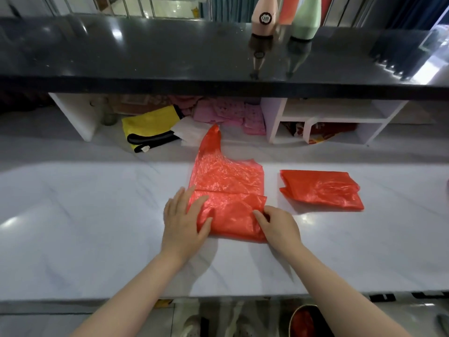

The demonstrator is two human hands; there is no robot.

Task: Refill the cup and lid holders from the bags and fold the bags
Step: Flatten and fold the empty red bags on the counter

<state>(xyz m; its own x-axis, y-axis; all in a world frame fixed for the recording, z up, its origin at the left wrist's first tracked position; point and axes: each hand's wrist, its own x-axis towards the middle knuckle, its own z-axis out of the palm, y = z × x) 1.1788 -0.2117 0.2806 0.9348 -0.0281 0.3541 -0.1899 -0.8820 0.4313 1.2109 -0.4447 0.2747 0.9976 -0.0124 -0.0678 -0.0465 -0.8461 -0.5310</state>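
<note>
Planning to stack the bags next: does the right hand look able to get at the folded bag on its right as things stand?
Probably yes. The folded bag lies flat on the white counter, just beyond the right hand, with bare counter between them. The hand would first have to let go of the bag being folded.

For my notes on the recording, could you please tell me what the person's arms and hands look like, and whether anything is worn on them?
Both forearms are bare up to the frame's lower edge, with no sleeves in view. The left hand and the right hand wear no gloves, and no rings, watch or bracelet show. The fingernails look short and unpainted, as far as the picture lets me tell.
</note>
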